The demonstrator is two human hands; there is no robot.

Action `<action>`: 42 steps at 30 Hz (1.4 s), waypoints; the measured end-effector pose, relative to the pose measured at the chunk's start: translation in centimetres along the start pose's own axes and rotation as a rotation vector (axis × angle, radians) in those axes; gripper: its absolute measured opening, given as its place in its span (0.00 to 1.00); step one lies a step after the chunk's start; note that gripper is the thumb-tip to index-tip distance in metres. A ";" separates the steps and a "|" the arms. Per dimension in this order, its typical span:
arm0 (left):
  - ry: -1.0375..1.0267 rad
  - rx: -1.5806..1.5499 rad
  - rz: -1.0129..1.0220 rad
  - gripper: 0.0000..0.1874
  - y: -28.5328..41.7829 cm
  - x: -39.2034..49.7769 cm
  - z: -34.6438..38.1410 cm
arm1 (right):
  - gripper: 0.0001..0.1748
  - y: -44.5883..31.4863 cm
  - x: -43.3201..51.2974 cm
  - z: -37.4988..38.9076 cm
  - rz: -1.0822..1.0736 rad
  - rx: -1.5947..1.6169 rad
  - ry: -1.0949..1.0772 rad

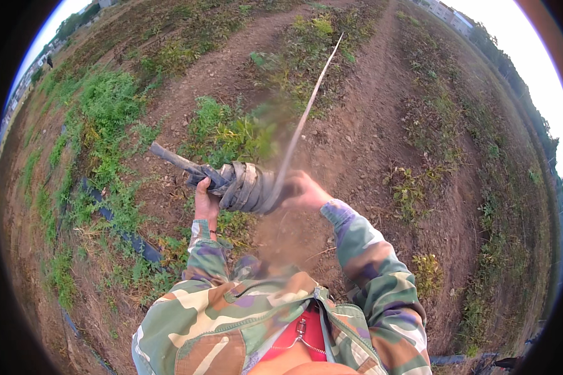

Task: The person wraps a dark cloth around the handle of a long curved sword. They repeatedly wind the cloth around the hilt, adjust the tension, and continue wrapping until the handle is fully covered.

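Note:
A bundle of dark flat hose, apparently drip irrigation tape (238, 186), is wound in overlapping turns and held in front of my body. A grey stick or pipe (172, 156) juts from its left end. My left hand (207, 202) grips the bundle's left end from below, thumb up. At the right end is my right hand (304, 191), fingers curled against the bundle; the fingertips are blurred and partly hidden. From that end a single length of tape (310, 102) stretches taut, away across the field.
Bare soil (356, 136) runs in strips between rows of low, partly withered plants (413, 187). Green weeds (108, 101) grow thick on the left. Among them a dark blue hose (122, 229) lies on the ground. Buildings (443, 11) and trees line the horizon.

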State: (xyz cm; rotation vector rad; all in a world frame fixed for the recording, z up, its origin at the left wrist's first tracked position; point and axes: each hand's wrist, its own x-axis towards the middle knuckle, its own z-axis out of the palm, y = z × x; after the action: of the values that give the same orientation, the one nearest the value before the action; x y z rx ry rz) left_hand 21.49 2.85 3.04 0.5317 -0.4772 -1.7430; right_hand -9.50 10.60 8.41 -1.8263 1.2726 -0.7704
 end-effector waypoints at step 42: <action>-0.010 0.225 -0.211 0.32 -2.9 -0.1 3.9 | 0.34 -1.8 -3.7 5.3 -0.086 -0.830 0.515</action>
State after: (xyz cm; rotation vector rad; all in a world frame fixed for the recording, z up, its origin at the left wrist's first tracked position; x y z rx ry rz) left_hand 16.97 3.73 4.56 0.7561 -0.6475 -1.9050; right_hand -5.47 15.81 7.01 -2.4251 2.0783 -0.8652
